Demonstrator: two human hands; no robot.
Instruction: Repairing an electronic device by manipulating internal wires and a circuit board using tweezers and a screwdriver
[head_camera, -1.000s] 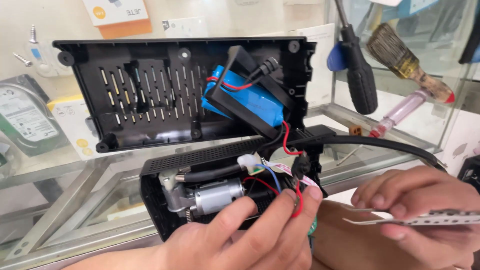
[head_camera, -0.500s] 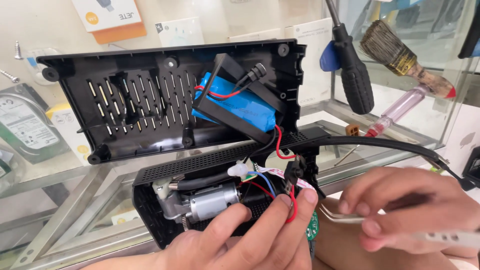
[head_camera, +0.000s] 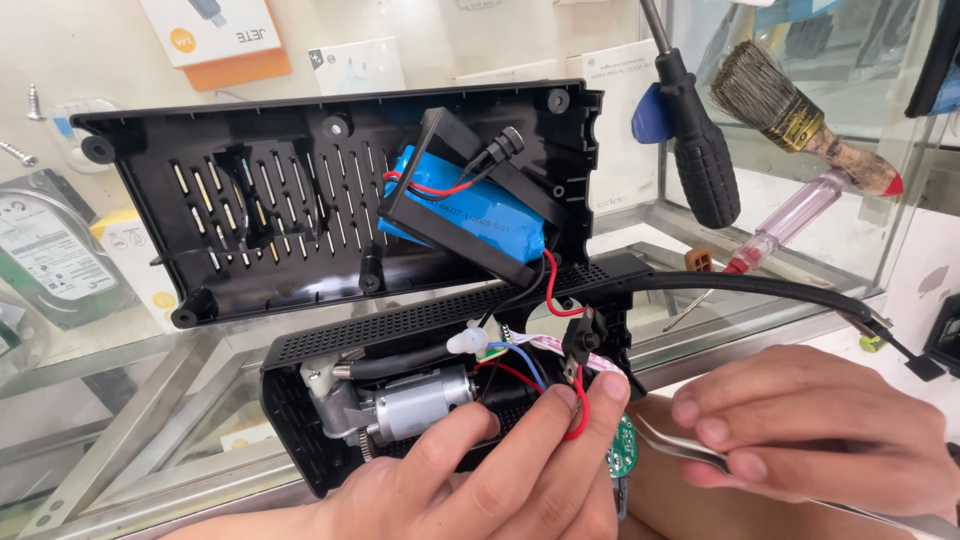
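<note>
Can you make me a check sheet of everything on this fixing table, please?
Surface: glass counter with metal frame.
Job's things: opened black plastic device case with a silver cylindrical motor inside; its slotted black lid propped up behind, carrying a blue battery pack.
Clutter: black-handled screwdriver, worn paintbrush, clear pink-handled screwdriver.
Hands: left hand steadies the case, fingers on the red wire; right hand pinches silver metal tweezers.
Cables: thick black cable runs right.
Surroundings: hard drive and loose screws at left.
</note>
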